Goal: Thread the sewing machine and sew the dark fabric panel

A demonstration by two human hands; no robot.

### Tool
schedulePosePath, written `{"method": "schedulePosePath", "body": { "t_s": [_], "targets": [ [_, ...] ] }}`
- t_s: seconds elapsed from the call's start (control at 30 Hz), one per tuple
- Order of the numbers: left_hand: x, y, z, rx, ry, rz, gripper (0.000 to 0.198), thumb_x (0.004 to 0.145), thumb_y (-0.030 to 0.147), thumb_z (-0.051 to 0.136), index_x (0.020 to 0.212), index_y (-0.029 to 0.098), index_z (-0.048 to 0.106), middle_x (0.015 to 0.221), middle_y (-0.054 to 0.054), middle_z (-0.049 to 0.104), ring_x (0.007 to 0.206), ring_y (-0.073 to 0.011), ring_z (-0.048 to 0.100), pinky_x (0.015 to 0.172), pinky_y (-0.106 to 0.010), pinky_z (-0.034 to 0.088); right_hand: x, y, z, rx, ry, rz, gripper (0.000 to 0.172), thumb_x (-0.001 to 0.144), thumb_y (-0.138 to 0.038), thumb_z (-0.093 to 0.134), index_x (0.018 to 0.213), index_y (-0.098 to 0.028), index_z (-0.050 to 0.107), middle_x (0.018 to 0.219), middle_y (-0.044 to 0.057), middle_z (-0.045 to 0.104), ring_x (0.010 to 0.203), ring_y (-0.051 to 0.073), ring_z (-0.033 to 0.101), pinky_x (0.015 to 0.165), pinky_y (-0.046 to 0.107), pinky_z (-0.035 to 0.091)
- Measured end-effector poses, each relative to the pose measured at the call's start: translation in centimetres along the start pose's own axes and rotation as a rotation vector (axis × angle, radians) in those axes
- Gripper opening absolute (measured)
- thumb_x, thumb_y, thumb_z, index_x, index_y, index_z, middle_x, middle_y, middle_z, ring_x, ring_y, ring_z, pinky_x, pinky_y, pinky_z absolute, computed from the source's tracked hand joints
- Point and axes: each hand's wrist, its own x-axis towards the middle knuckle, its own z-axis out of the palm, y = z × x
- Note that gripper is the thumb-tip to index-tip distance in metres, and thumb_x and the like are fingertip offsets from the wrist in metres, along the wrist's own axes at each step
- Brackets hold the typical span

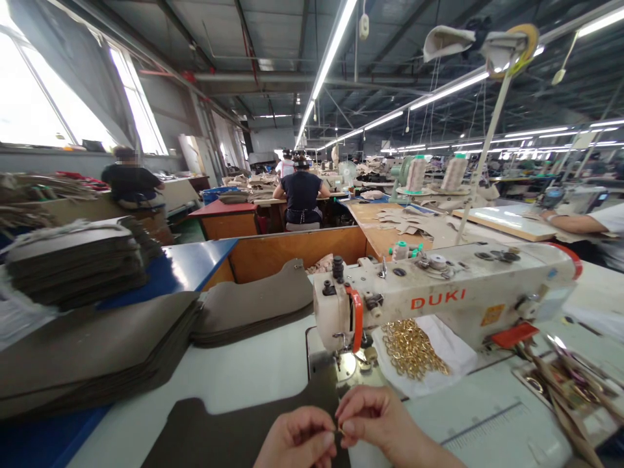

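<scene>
My left hand (303, 437) and my right hand (377, 417) meet fingertip to fingertip at the front edge of the sewing machine bed. Both are closed in a pinch on a small gold metal ring (340, 429), mostly covered by the fingers. Beneath them lies a dark grey-brown cut panel (214, 432), its upper edge reaching the needle area. The white sewing machine (390, 296) stands just beyond my hands. Under its arm, a heap of gold metal rings (414, 348) rests on a white cloth (455, 351).
Stacks of grey-brown panels (97, 338) lie to the left, with another stack (253, 302) behind. At right, a tray (531, 377) holds scissors, straps and small parts. A thread stand pole (482, 156) rises behind the machine. Co-workers sit ahead (302, 195), left and right.
</scene>
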Motion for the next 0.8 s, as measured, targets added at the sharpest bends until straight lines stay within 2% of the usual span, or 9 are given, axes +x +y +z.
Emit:
{"method": "schedulePosePath", "body": {
  "t_s": [0.07, 0.13, 0.2, 0.3, 0.4, 0.47, 0.53, 0.6, 0.8],
  "targets": [
    [0.1, -0.1, 0.2, -0.005, 0.029, 0.016, 0.043, 0.063, 0.055, 0.079, 0.072, 0.015, 0.066, 0.061, -0.001, 0.064, 0.052, -0.0115, 0.055, 0.056, -0.025, 0.045, -0.3, -0.3, 0.2, -0.236, 0.022, -0.168, 0.008, 0.072, -0.025, 0.075, 0.077, -0.019, 0.075, 0.084, 0.005, 0.066, 0.07, 0.013, 0.064, 0.063, 0.023, 0.05],
    [0.1, 0.0, 0.5, -0.024, 0.073, 0.042, 0.043, 0.062, 0.054, 0.08, 0.071, 0.015, 0.064, 0.06, 0.0, 0.064, 0.052, -0.0109, 0.055, 0.055, -0.024, 0.044, -0.5, -0.2, 0.4, -0.462, 0.065, -0.283, 0.013, 0.073, -0.013, 0.068, 0.083, -0.019, 0.075, 0.081, 0.005, 0.064, 0.074, 0.014, 0.062, 0.065, 0.023, 0.048],
    [0.1, 0.1, 0.9, -0.054, 0.119, 0.065, 0.044, 0.06, 0.053, 0.082, 0.071, 0.016, 0.062, 0.059, 0.002, 0.063, 0.052, -0.0101, 0.055, 0.054, -0.022, 0.043, -0.6, 0.2, 0.7, -0.546, 0.105, -0.292, 0.015, 0.071, -0.009, 0.065, 0.08, -0.017, 0.072, 0.076, 0.004, 0.063, 0.069, 0.014, 0.059, 0.062, 0.023, 0.045],
    [0.0, 0.3, 1.0, -0.077, 0.147, 0.081, 0.045, 0.06, 0.051, 0.084, 0.073, 0.016, 0.059, 0.058, 0.003, 0.064, 0.052, -0.0094, 0.056, 0.053, -0.02, 0.041, -0.1, 0.9, 0.9, -0.37, 0.113, -0.139, 0.007, 0.071, -0.021, 0.071, 0.075, -0.017, 0.068, 0.069, 0.002, 0.063, 0.063, 0.013, 0.059, 0.059, 0.024, 0.044],
    [0.1, 0.3, 0.5, -0.115, 0.119, 0.049, 0.046, 0.07, 0.059, 0.073, 0.079, 0.016, 0.061, 0.063, -0.002, 0.069, 0.054, -0.0111, 0.059, 0.055, -0.021, 0.043, 0.5, 1.2, 0.8, -0.111, 0.073, 0.019, 0.03, 0.065, -0.041, 0.079, 0.074, -0.018, 0.063, 0.062, 0.0, 0.061, 0.058, 0.014, 0.06, 0.058, 0.026, 0.046],
    [0.4, 0.0, -0.2, -0.15, 0.069, 0.015, 0.051, 0.073, 0.064, 0.067, 0.087, 0.015, 0.064, 0.068, -0.005, 0.071, 0.057, -0.0127, 0.062, 0.056, -0.022, 0.044, 0.8, 1.1, 0.7, -0.041, 0.082, 0.049, 0.038, 0.061, -0.048, 0.082, 0.072, -0.017, 0.061, 0.06, 0.0, 0.061, 0.057, 0.015, 0.061, 0.057, 0.027, 0.048],
    [0.9, -0.4, -0.7, -0.142, -0.006, 0.019, 0.052, 0.071, 0.061, 0.071, 0.092, 0.015, 0.065, 0.071, -0.006, 0.071, 0.058, -0.0125, 0.061, 0.057, -0.022, 0.044, 0.9, 1.1, 0.7, -0.012, 0.1, 0.058, 0.041, 0.06, -0.049, 0.083, 0.071, -0.016, 0.061, 0.06, 0.0, 0.061, 0.056, 0.015, 0.062, 0.058, 0.027, 0.048],
    [1.3, -0.7, -1.0, -0.114, -0.061, 0.043, 0.047, 0.067, 0.055, 0.078, 0.089, 0.015, 0.066, 0.071, -0.004, 0.071, 0.057, -0.0109, 0.059, 0.056, -0.022, 0.042, 1.0, 1.4, 0.7, 0.005, 0.101, 0.067, 0.041, 0.059, -0.049, 0.083, 0.071, -0.016, 0.06, 0.06, 0.0, 0.061, 0.056, 0.015, 0.062, 0.057, 0.027, 0.049],
    [1.3, -0.6, -0.5, -0.127, -0.081, 0.028, 0.036, 0.065, 0.045, 0.081, 0.07, 0.016, 0.059, 0.06, 0.001, 0.061, 0.055, -0.0092, 0.051, 0.057, -0.021, 0.038, 0.5, 1.8, 1.0, 0.003, 0.022, 0.093, 0.038, 0.062, -0.045, 0.082, 0.075, -0.018, 0.059, 0.065, 0.0, 0.062, 0.059, 0.015, 0.063, 0.06, 0.028, 0.048]
  ]
}}
